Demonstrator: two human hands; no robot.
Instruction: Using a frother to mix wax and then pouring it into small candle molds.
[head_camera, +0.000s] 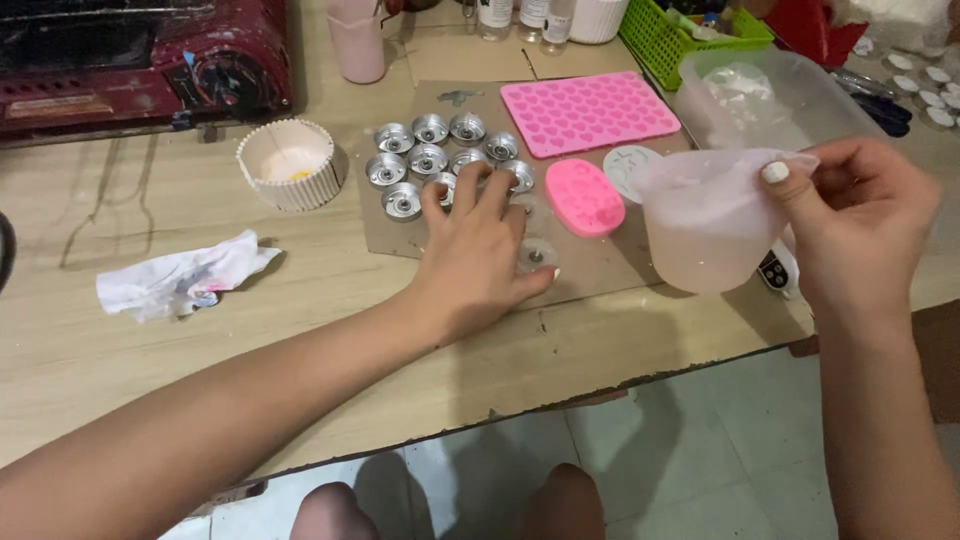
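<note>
Translucent pink cup (705, 225) upright; tealight cups (430, 160) clustered.

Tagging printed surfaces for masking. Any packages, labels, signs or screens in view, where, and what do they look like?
Bottles: top edge, centre; pale, with white labels, cut off by the frame.
Stove label: far left, on the dark red camping stove; small pale strip.
Small gadget: right, behind the translucent pink cup; white with a dark panel, mostly hidden.
No signs.
</note>
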